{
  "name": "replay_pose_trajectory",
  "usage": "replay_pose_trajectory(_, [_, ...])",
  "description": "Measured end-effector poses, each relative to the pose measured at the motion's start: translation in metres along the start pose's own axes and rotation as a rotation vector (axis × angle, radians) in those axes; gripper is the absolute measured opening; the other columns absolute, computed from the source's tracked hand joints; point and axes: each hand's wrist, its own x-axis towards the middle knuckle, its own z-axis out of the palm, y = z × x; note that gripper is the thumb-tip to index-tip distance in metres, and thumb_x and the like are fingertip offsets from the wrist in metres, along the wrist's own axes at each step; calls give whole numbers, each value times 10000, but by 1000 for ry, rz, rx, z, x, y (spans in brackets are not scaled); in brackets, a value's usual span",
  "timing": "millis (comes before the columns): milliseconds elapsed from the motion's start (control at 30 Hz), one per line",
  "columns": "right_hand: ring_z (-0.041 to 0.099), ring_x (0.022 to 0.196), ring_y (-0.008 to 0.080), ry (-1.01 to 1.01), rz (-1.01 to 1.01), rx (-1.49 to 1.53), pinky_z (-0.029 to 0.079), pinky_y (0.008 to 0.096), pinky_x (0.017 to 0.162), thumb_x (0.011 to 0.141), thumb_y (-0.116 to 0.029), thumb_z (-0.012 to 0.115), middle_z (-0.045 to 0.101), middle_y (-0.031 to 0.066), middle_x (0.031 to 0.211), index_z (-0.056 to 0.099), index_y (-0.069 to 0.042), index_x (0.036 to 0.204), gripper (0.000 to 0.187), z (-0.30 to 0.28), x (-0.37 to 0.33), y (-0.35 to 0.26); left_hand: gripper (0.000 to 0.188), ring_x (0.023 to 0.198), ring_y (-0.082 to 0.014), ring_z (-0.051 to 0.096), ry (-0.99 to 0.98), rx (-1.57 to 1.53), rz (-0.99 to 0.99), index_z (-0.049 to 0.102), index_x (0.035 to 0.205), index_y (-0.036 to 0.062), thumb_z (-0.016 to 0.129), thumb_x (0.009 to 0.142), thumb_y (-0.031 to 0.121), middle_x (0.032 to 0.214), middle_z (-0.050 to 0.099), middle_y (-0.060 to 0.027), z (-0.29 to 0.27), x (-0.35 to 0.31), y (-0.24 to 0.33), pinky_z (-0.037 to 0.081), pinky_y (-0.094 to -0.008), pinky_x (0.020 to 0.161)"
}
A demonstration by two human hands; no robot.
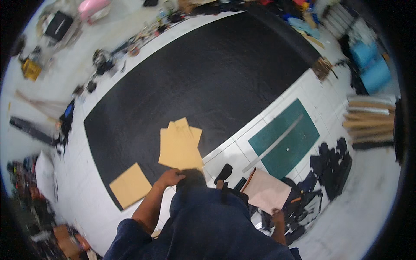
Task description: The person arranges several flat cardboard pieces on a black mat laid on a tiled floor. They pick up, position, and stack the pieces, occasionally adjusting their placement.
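Observation:
My left hand (pixel 172 177) rests against my dark-clothed knee, with its fingers lying loosely and nothing seen in them. At the lower right, my right hand (pixel 276 215) is closed on the near corner of a pale pinkish sheet (pixel 268 190). A thin brown strip (pixel 248 180) runs along that sheet's left edge. Ahead of my left hand, several tan pattern sheets (pixel 178 145) overlap on a large spread of black material (pixel 195 78). Another tan sheet (pixel 131 185) lies apart at the black material's near left corner.
Right of the black material, a green cutting mat (pixel 288 138) bears a long metal ruler (pixel 274 143). Black scraps (pixel 331 167) are heaped at right, below stacked boards (pixel 370 121). Blue rolls (pixel 370 67) stand farther back. Tools and clutter (pixel 104 60) line the left side.

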Motion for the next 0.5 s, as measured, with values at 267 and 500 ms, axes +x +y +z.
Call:
replay_pose_trajectory(267, [591, 1119, 265, 901, -453, 179, 438, 370, 995, 998, -152, 546, 643, 182, 1182, 608, 55, 1195, 292, -376, 256, -408, 469, 1069, -355, 637, 82, -191, -93, 684, 1113, 47, 642, 861, 440, 1125, 683, -180, -7, 9, 94, 497, -419, 912])
replay_pose_trajectory(500, [532, 1236, 282, 1132, -2015, -138, 397, 401, 1080, 1013, -141, 487, 592, 175, 1291, 591, 7, 1236, 287, -472, 156, -645, 475, 1071, -346, 646, 347, -404, -409, 689, 1092, 25, 678, 844, 430, 1098, 688, -219, 10, 81, 44, 496, -400, 942])
